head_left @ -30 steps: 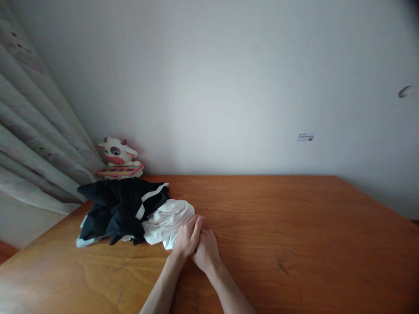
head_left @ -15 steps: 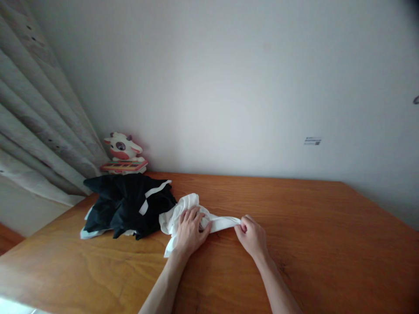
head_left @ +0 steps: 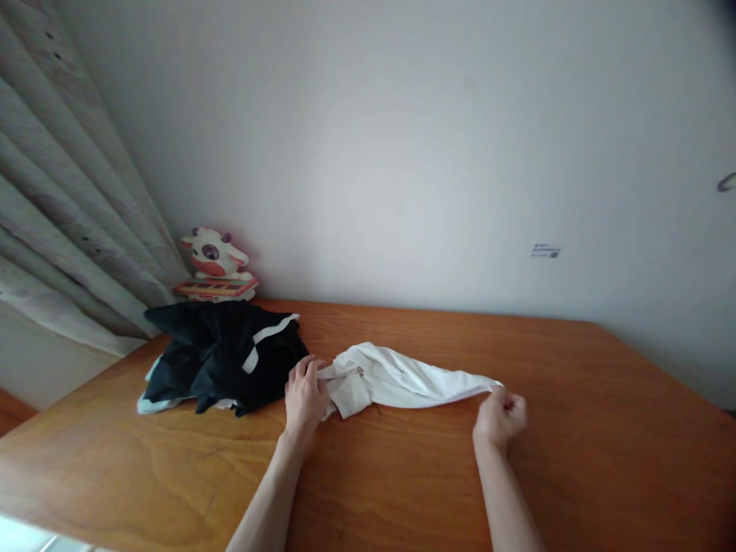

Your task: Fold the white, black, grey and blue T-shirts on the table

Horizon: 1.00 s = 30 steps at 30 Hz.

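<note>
A white cloth (head_left: 402,379) lies stretched sideways across the wooden table, bunched at its left part and narrowing to the right. My right hand (head_left: 499,418) is closed on its right tip. At the other end my left hand (head_left: 306,392) grips the cloth's left edge with bent fingers, close to the black garment. That black garment (head_left: 221,356), with a white stripe, sits crumpled on the left, and pale fabric shows under it.
A cow-shaped toy (head_left: 215,264) with a small keyboard stands at the back left beside the curtain (head_left: 69,199). The wooden table (head_left: 402,483) meets a pale wall behind, which bears a small label (head_left: 546,251).
My right hand has moved right with the cloth's tip, and my left hand has moved left. The white cloth has gone from a bunched heap to a longer, stretched shape.
</note>
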{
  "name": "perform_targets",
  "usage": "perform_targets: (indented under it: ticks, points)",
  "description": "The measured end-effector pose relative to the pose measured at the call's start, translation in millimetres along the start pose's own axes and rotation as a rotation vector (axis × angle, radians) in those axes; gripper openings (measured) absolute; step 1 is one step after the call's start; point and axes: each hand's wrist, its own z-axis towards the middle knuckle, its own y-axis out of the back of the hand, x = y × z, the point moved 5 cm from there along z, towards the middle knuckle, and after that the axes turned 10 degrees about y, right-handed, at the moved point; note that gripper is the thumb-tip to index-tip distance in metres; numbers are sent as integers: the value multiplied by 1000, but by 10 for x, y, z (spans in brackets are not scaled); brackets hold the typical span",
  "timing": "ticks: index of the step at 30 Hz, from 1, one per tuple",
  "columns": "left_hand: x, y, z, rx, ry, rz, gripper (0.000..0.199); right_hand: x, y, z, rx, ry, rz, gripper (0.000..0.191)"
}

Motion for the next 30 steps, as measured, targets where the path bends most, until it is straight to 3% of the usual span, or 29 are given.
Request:
perform_targets:
  ticks: [2, 4, 9, 13, 18, 21, 25, 30]
  points:
    - [4, -71, -13, 50, 12, 14, 35, -6, -34, 17, 42, 4, 13, 30]
    - [-83, -169, -76, 140, -44, 39, 29, 115, -132, -62, 188, 109, 8, 35]
    - [-390, -278, -290, 322, -273, 4, 42, 613, -393, -666, 742, 639, -140, 59]
    - [-435, -245, -305, 359, -287, -134, 63, 778, -390, -937, 879, 781, -198, 74]
    - [-370, -265, -258, 392, -43, -372, 47, 884, -405, -870, 876, 708, -213, 26]
    - [-411, -284, -296, 434, -16, -374, 37, 961, -420, -853, 891, 669, -119, 10]
    - [-497, -232, -333, 414, -112, -322, 36, 945, -423, -843, 852, 470, 52, 8]
    - [-494, -186, -328, 322, -162, -311, 31, 786, -456, -785, 741, 76, 295, 26]
